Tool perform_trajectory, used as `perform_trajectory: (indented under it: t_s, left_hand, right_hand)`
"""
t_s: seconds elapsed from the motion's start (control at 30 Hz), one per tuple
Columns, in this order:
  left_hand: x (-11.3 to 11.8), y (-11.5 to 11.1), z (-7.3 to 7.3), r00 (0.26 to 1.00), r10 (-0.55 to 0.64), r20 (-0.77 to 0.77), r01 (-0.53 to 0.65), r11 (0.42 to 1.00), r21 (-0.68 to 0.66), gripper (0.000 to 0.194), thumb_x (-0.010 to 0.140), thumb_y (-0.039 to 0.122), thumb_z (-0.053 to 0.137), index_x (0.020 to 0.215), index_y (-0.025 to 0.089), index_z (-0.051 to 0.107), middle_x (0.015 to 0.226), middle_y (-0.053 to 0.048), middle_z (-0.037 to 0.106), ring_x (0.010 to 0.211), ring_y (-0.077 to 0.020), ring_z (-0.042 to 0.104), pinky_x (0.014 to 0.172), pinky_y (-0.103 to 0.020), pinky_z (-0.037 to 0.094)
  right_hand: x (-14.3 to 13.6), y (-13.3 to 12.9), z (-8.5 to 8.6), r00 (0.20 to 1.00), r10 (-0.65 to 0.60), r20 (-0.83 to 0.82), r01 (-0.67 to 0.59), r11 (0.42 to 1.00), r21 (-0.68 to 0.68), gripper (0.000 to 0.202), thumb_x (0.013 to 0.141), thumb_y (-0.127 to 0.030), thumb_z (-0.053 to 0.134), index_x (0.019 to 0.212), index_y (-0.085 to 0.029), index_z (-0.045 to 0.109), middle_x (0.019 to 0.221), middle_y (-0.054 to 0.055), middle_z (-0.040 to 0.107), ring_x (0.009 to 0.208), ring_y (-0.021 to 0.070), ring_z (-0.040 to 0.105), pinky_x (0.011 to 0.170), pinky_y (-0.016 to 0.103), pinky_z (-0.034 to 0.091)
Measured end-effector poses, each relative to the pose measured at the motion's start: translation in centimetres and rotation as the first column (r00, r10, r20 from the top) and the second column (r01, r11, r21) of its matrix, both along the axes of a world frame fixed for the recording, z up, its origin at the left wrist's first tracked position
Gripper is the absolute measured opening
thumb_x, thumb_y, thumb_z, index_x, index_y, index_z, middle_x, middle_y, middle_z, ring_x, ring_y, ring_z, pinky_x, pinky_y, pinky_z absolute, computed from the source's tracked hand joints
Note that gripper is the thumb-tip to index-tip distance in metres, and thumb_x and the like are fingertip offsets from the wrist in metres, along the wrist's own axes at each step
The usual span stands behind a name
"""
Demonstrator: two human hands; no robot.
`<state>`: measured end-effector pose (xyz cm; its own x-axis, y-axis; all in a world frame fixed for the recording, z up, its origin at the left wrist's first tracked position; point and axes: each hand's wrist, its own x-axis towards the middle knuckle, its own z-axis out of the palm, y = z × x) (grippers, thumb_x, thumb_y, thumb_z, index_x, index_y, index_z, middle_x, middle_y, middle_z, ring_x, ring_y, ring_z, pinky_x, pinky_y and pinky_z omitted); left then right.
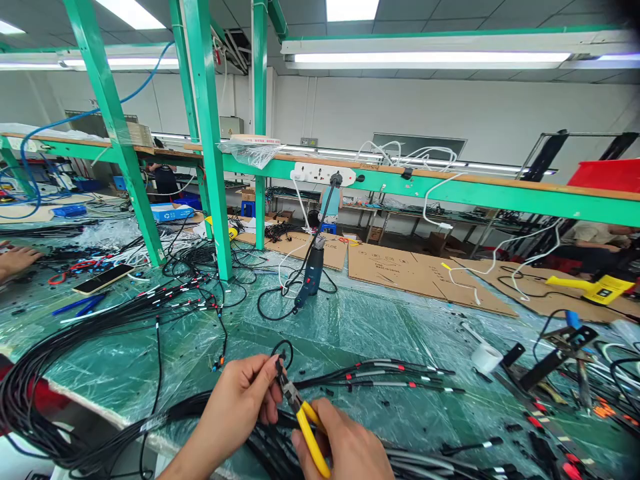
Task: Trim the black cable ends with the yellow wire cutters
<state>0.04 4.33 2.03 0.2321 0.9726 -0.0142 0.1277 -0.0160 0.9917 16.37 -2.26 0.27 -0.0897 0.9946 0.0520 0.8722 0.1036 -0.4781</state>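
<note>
My left hand (233, 403) is pinched shut on a thin black cable (286, 345), which curls in a small loop above the fingertips. Yellow-handled pliers (311, 440) are gripped in my right hand (353, 443). Their jaws meet the cable right beside my left thumb; whether they have closed on it I cannot make out. Beneath both hands runs a bundle of black cables (193, 405). Past my hands, cable ends with red and white markers (380, 367) fan out to the right across the plastic-covered green bench (360, 320).
A heat gun (311, 277) stands ahead. Left are another person's hand (19, 260), a phone (103, 279), a blue-handled tool (83, 305) and a large cable bundle (100, 327). A white roll (486, 358) and metal fixture (547, 357) are right. Green posts (207, 133) rise behind.
</note>
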Motion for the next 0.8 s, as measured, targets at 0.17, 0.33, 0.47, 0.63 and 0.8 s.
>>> perform_trajectory:
  t_s: [0.17, 0.33, 0.47, 0.63, 0.8]
  left_hand:
    - [-0.1, 0.0, 0.4, 1.0, -0.013, 0.025, 0.012, 0.999, 0.03, 0.046, 0.082, 0.057, 0.056, 0.058, 0.019, 0.06, 0.045, 0.0, 0.064, 0.043, -0.0155, 0.06, 0.048, -0.023, 0.049]
    - [-0.3, 0.3, -0.2, 0.999, -0.001, 0.051, 0.001, 1.0, -0.003, 0.047, 0.082, 0.058, 0.057, 0.057, 0.018, 0.062, 0.045, -0.001, 0.065, 0.042, -0.0157, 0.062, 0.047, -0.023, 0.05]
    - [-0.4, 0.6, -0.5, 0.999, 0.007, 0.053, -0.005, 0.999, -0.045, 0.05, 0.084, 0.058, 0.056, 0.055, 0.017, 0.062, 0.04, 0.0, 0.063, 0.036, -0.0145, 0.059, 0.042, -0.022, 0.047]
    - [-0.4, 0.6, -0.4, 0.998, 0.001, 0.059, 0.001, 0.999, -0.034, 0.052, 0.082, 0.062, 0.056, 0.057, 0.017, 0.063, 0.041, -0.002, 0.065, 0.037, -0.0148, 0.059, 0.044, -0.023, 0.048]
    - [-0.3, 0.6, -0.8, 0.998, 0.004, 0.068, -0.001, 0.999, -0.035, 0.053, 0.08, 0.066, 0.055, 0.057, 0.018, 0.062, 0.041, -0.001, 0.063, 0.038, -0.0156, 0.06, 0.043, -0.024, 0.048]
  right_hand:
    - [0.3, 0.7, 0.8, 0.822, 0.016, -0.569, -0.186, 0.952, -0.242, 0.029, 0.088, -0.049, 0.044, 0.076, -0.023, 0.045, 0.061, -0.005, 0.045, 0.054, 0.0127, 0.045, 0.053, 0.024, 0.031]
    - [0.1, 0.8, 1.0, 0.809, 0.048, -0.586, -0.176, 0.971, -0.163, 0.029, 0.086, -0.047, 0.05, 0.074, -0.021, 0.048, 0.064, -0.003, 0.047, 0.059, 0.0125, 0.045, 0.055, 0.023, 0.032]
    - [-0.1, 0.7, 1.0, 0.878, 0.096, -0.469, -0.159, 0.983, -0.096, 0.025, 0.086, -0.043, 0.047, 0.074, -0.021, 0.048, 0.068, -0.001, 0.055, 0.062, 0.0144, 0.051, 0.058, 0.024, 0.033]
    - [0.0, 0.7, 0.8, 0.988, 0.037, -0.147, -0.052, 0.994, -0.098, 0.019, 0.084, -0.037, 0.048, 0.09, -0.021, 0.054, 0.077, 0.004, 0.065, 0.07, 0.0222, 0.061, 0.061, 0.029, 0.038]
    - [-0.2, 0.4, 0.6, 0.999, -0.046, 0.011, 0.046, 0.999, 0.004, 0.033, 0.079, -0.027, 0.054, 0.111, -0.021, 0.058, 0.102, 0.009, 0.068, 0.089, 0.0276, 0.066, 0.071, 0.033, 0.043]
